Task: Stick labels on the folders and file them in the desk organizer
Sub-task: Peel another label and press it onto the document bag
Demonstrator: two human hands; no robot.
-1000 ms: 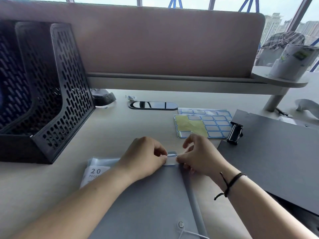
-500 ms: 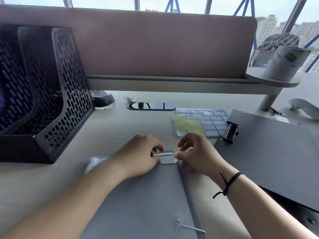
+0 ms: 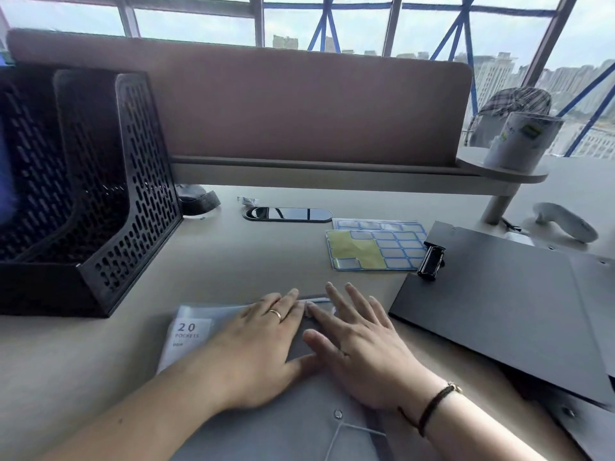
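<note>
- While both hands lie flat on the grey folder (image 3: 266, 427), I read the step as pressing the label (image 3: 316, 299) down at the folder's far edge.
- Left hand (image 3: 263, 344): grip wide, fingers straight, holding nothing, fingertips at the label.
- Right hand (image 3: 359, 347): the same, palm down, fingers spread, touching the left at the forefingers.
- The label is mostly hidden under the fingertips; only a pale strip shows between them.
- The folder rests on the table (image 3: 249, 254), partly over a clear pocket book (image 3: 189, 331) marked "20 pockets".
- To do it well, I judge: rub outward from the middle so no bubble stays, and press the corners last.
- Label sheets (image 3: 376, 247) lie beyond the hands; a dark clipboard (image 3: 499, 294) is to the right.
- The desk organizer (image 3: 100, 194) stands far left, well apart; filing not yet done for this folder.
</note>
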